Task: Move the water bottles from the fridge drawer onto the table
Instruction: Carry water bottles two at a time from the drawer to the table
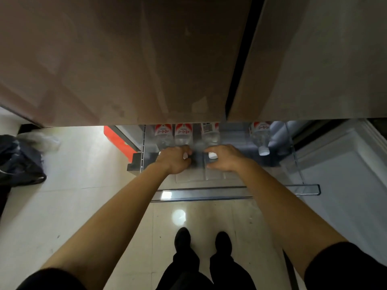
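The fridge drawer is pulled out below the closed upper doors. Several clear water bottles with red-and-white labels lie in it, caps toward me. My left hand is closed around the neck of one bottle, its white cap showing between my fingers. My right hand grips the neck of another bottle just behind its white cap. One more bottle lies at the far left, and a lone bottle lies untouched to the right. The bottles' far ends are hidden under the doors.
The brown fridge doors overhang the drawer and block most of the view. A red crate stands left of the drawer, a black bag further left on the tiled floor. My feet stand before the drawer front.
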{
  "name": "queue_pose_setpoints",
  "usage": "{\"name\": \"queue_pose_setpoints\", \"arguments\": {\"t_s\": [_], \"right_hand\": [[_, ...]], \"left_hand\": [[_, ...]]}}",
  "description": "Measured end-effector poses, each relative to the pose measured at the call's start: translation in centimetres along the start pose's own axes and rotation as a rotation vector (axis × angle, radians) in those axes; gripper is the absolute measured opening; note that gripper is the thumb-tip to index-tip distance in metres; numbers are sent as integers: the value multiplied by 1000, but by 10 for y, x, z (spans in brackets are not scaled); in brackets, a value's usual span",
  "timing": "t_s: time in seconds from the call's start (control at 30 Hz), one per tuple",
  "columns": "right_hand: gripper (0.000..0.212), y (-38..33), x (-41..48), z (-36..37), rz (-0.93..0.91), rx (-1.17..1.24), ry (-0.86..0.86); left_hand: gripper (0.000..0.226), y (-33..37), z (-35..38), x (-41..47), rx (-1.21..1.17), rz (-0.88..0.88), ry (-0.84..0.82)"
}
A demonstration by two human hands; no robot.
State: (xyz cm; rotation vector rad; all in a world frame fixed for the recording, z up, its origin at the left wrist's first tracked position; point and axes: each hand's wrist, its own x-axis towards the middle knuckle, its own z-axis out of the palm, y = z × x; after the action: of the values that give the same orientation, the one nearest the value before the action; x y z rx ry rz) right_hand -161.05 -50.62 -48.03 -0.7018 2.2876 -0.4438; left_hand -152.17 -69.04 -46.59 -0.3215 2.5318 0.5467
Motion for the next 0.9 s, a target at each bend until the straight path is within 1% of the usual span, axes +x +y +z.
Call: {"name": "queue_pose_setpoints", "arguments": {"t_s": [0.07, 0.13, 0.17, 0.2, 0.23, 0.3, 0.33, 0.37, 0.43, 0.5, 0.57, 0.67, 0.8, 0.83, 0.9], "right_hand": [[40, -1, -11, -8, 52, 47, 72], [23, -4, -25, -16, 62, 79, 158], [18, -8, -34, -20, 59, 98, 212], [16, -11, -43, -23, 55, 118, 265], [19, -14, -50, -26, 49, 134, 312], [31, -22, -63, -33, 16, 137, 410], [31, -26, -69, -37, 11, 133, 472], [26, -29, -74, -42, 25, 135, 538], [16, -34, -82, -50, 87, 164, 620], [15, -35, -87, -51, 110, 184, 624], [26, -33, -92, -46, 108, 211, 630], [49, -32, -98, -36, 121, 211, 664], [65, -33, -102, -19, 154, 63, 755], [69, -32, -102, -15, 149, 67, 766], [77, -28, -103, -8, 101, 199, 699]], "left_hand": [[29, 0, -5, -14, -15, -8, 61], [35, 3, -8, -30, -34, -24, 169], [39, 7, -12, -39, -43, -27, 242], [41, 11, -16, -48, -44, -25, 325], [42, 15, -20, -55, -42, -22, 414], [36, 23, -32, -68, -58, -12, 591], [33, 26, -37, -74, -77, -4, 651], [31, 29, -41, -81, -94, 9, 680], [27, 33, -43, -91, -130, 51, 676], [23, 38, -40, -98, -176, 75, 653], [26, 39, -35, -98, -249, 48, 649], [40, 37, -25, -93, -485, -13, 643], [54, 39, 0, -87, -577, -28, 619], [58, 41, 5, -87, -605, -18, 606], [65, 44, 13, -86, -675, 10, 573]]}}
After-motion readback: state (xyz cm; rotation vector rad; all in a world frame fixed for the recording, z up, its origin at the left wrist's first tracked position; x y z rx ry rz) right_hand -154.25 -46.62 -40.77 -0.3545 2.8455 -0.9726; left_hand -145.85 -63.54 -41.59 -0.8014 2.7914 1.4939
